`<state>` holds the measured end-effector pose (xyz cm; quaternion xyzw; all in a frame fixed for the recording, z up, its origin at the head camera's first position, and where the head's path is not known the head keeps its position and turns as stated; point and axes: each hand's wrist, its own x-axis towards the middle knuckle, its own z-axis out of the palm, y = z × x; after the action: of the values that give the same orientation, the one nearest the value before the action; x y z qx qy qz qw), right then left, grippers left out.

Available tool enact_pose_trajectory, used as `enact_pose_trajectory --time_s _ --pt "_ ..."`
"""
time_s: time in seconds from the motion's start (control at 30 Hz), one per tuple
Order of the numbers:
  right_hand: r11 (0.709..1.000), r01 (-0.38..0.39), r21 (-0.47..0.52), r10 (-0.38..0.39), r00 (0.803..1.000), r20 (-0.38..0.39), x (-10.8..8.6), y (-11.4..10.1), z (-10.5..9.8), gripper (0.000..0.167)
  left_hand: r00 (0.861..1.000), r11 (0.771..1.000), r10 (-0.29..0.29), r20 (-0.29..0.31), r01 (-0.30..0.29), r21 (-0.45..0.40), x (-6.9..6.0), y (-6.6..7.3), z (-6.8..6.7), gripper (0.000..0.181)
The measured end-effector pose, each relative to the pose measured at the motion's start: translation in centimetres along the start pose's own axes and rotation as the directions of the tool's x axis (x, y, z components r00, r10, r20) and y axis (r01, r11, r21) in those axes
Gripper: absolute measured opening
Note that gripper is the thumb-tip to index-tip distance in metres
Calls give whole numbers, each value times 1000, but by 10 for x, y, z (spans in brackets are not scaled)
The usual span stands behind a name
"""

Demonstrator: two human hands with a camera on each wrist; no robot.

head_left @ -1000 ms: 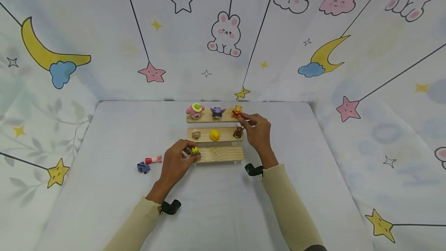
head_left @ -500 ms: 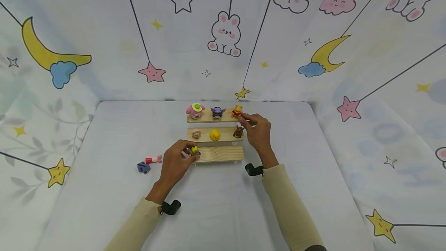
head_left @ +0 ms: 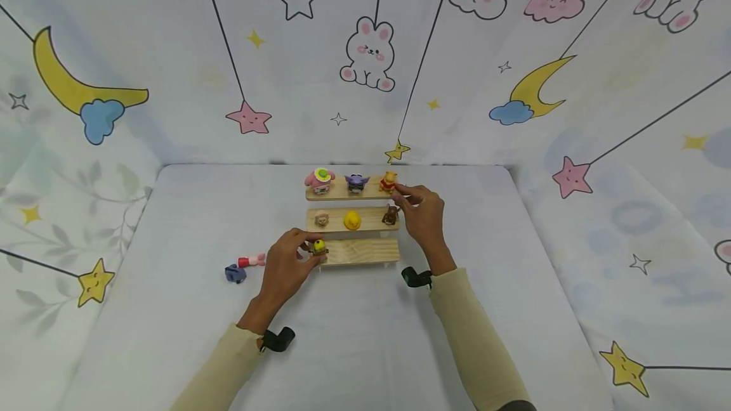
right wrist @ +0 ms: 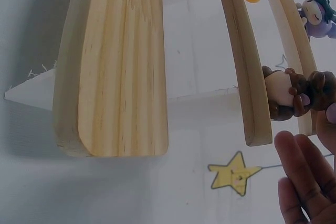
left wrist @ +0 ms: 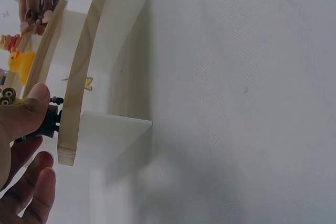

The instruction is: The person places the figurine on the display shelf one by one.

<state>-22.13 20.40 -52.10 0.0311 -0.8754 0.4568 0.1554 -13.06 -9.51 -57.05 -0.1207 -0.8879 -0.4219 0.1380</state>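
My left hand (head_left: 287, 266) pinches a small yellow-headed figure (head_left: 319, 247) at the left end of the bottom wooden shelf (head_left: 365, 252). In the left wrist view the figure's dark body (left wrist: 48, 123) lies between thumb and fingers, its feet against the board. My right hand (head_left: 424, 213) holds the right end of the top shelf (head_left: 342, 194), beside the red-and-yellow bear (head_left: 388, 182). The right wrist view shows its lower fingers (right wrist: 307, 174) loosely extended, with the thumb and index contact hidden behind the brown figure (right wrist: 286, 90).
A pink figure (head_left: 320, 182) and a purple figure (head_left: 356, 184) share the top shelf. On the middle shelf are a beige figure (head_left: 322, 219), a yellow duck (head_left: 352, 221) and the brown figure. A blue figure (head_left: 235, 273) and a red-and-pink one (head_left: 251, 261) lie left on the table.
The yellow-headed figure has shifted slightly in the left fingers, its yellow head turned a little. The right hand has stayed in place.
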Motion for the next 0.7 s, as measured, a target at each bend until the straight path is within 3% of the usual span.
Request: enact_pose_trajectory --time_s 0.33,0.6,0.7 --pt "1000 18 6 -18 1000 -1 0 1 0 35 1000 998 -28 9 27 51 -9 -9 -18 56" --pt "1000 23 2 -23 1000 -4 0 1 0 35 997 992 3 -71 6 126 -18 -29 -43 56" --pt "1000 25 6 -24 1000 -2 0 1 0 34 994 987 -6 -111 23 158 -23 -39 -51 56"
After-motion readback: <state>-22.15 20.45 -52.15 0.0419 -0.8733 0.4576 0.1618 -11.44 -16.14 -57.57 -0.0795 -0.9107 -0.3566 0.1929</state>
